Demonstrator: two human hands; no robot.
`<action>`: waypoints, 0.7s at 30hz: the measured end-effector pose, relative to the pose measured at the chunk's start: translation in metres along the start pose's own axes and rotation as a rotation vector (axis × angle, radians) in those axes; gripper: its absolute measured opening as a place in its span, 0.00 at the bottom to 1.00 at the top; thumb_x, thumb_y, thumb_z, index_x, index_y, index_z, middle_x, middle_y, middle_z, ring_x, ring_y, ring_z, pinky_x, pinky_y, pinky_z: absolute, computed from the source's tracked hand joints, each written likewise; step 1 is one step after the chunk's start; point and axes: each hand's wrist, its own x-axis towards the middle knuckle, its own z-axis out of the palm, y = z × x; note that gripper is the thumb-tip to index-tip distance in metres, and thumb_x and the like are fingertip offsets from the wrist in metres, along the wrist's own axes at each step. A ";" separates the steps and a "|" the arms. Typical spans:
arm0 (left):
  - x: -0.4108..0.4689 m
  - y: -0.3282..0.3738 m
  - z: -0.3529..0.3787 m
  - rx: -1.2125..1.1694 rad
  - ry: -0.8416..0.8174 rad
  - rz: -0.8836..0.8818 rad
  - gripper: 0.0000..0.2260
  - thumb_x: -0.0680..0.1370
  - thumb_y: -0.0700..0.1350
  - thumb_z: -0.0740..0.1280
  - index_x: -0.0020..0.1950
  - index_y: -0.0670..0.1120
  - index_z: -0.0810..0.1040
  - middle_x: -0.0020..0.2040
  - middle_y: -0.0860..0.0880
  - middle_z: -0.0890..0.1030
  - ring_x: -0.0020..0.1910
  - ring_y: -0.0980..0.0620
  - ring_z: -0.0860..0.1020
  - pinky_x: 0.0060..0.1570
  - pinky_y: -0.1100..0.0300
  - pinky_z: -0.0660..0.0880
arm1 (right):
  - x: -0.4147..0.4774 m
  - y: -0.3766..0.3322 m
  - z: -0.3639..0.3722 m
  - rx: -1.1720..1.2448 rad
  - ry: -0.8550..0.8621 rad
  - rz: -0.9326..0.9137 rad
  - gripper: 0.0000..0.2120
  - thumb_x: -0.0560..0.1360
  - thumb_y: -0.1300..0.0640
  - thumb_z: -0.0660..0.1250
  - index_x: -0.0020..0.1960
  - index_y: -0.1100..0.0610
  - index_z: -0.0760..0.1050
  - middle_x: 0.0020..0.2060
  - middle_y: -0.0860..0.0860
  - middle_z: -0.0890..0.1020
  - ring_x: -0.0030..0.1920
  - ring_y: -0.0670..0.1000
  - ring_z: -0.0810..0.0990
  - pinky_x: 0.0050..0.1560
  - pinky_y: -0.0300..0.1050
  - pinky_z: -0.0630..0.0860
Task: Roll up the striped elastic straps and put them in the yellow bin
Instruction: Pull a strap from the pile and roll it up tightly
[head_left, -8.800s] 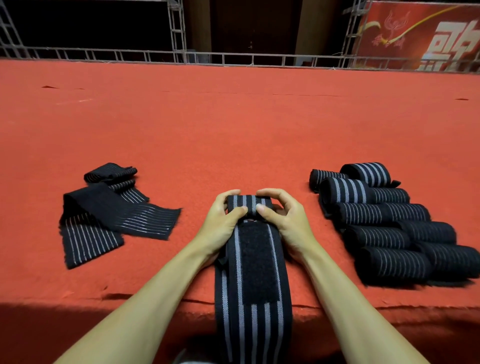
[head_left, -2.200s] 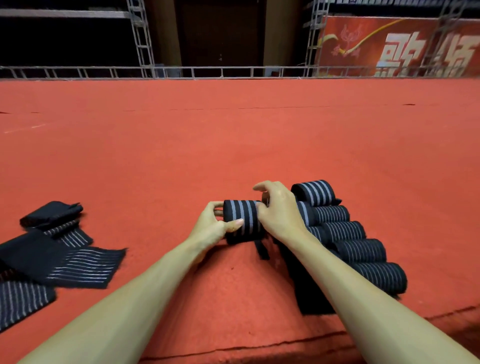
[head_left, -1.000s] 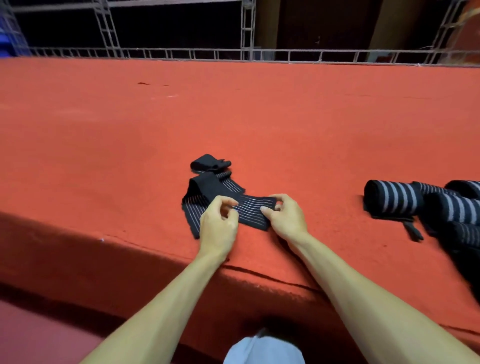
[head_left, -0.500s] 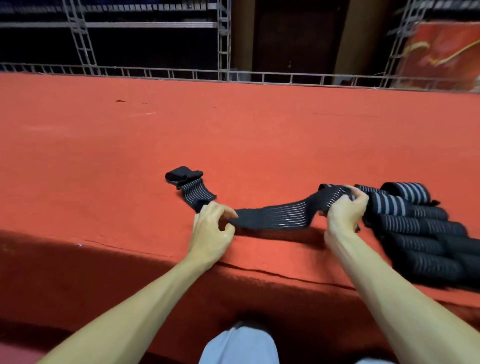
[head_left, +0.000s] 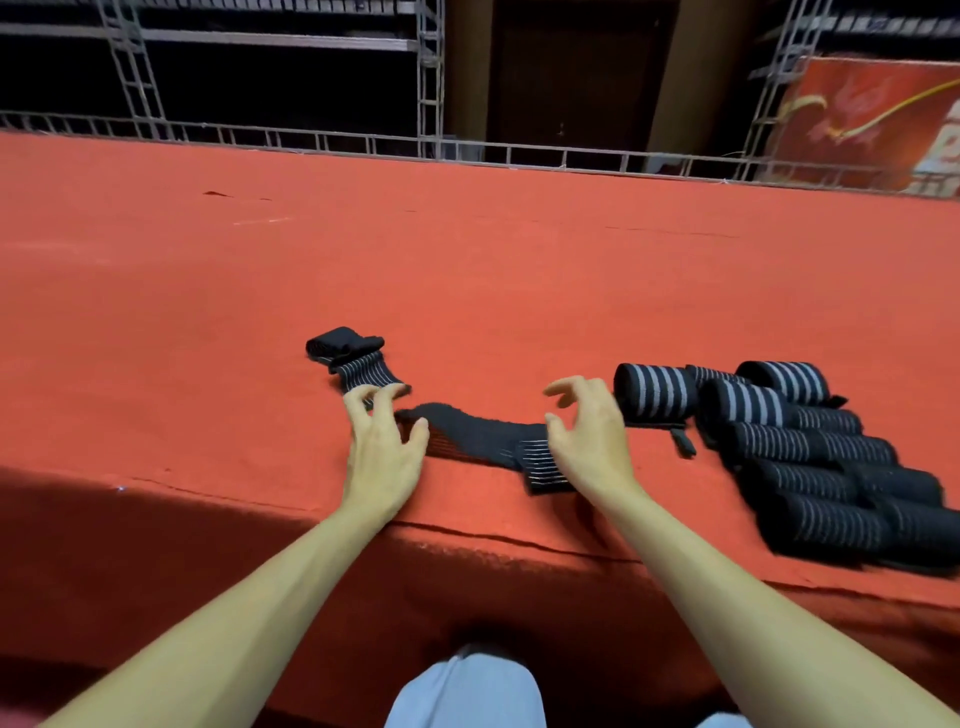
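One flat black elastic strap with grey stripes (head_left: 478, 439) lay limp on the red-carpeted stage (head_left: 467, 270). The left hand (head_left: 382, 447) and right hand (head_left: 587, 436) hovered over its ends, fingers spread, gripping nothing. Judged light, soft and stretchy; best pinched at its 3 o'clock end. No yellow bin was visible.

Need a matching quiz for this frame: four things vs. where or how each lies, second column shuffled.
Things:
1. loose strap
2. bunched strap
3. rolled straps
4. red carpet

Places or states:
A. piled to the right of the right hand
B. covers the platform top
C. lies unrolled between the left hand and the right hand
D. partly folded, just past the left hand's fingertips

Pairs: 1-C, 2-D, 3-A, 4-B
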 end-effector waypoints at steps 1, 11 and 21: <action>0.005 -0.003 0.000 -0.056 -0.001 -0.066 0.16 0.78 0.44 0.66 0.65 0.46 0.73 0.63 0.46 0.65 0.53 0.46 0.74 0.58 0.56 0.68 | 0.001 -0.006 0.007 0.027 -0.091 -0.047 0.12 0.72 0.65 0.68 0.53 0.54 0.76 0.46 0.51 0.77 0.44 0.47 0.73 0.51 0.41 0.68; 0.012 -0.011 -0.005 -0.282 -0.022 -0.189 0.10 0.76 0.34 0.66 0.46 0.49 0.80 0.41 0.54 0.82 0.40 0.54 0.82 0.45 0.66 0.76 | 0.006 -0.026 0.075 -0.145 -0.520 -0.131 0.30 0.71 0.35 0.68 0.69 0.42 0.66 0.64 0.41 0.72 0.65 0.46 0.71 0.61 0.53 0.71; 0.017 -0.014 -0.008 -0.393 -0.066 -0.325 0.13 0.72 0.40 0.74 0.54 0.48 0.79 0.46 0.51 0.83 0.42 0.57 0.81 0.41 0.69 0.75 | 0.000 -0.023 0.077 -0.262 -0.488 -0.242 0.15 0.80 0.41 0.58 0.64 0.38 0.75 0.60 0.41 0.74 0.63 0.46 0.72 0.56 0.49 0.72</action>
